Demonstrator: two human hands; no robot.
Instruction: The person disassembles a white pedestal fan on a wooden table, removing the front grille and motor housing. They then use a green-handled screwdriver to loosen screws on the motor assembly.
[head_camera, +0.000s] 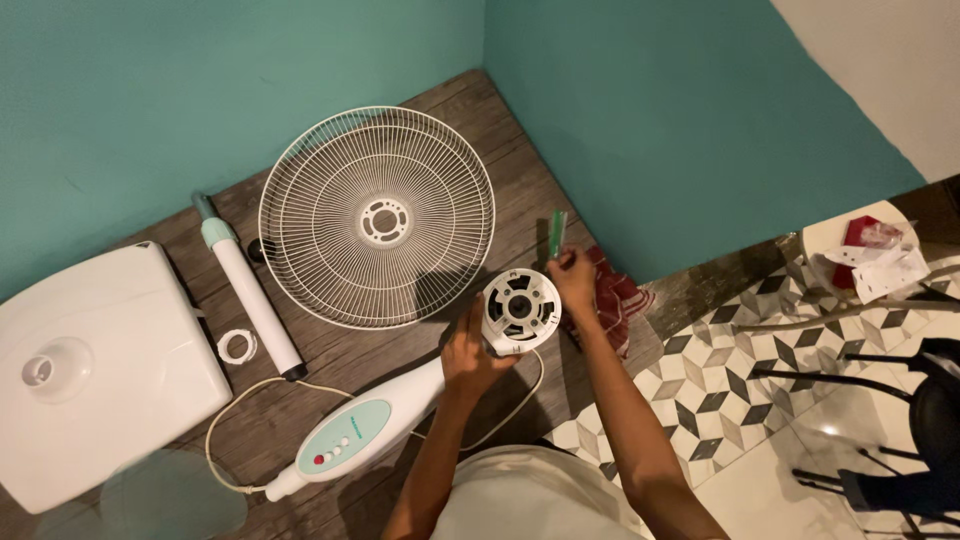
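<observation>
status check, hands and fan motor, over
Left hand grips round white fan motor housing. Right hand holds green-handled screwdriver. White wire grille lies clear.

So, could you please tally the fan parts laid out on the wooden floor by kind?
Wire grille: 1
Square white base: 1
White pole: 1
Small white ring: 1
Translucent blade: 1
Motor housing with control neck, held by the left hand: 1
Total: 6
</observation>
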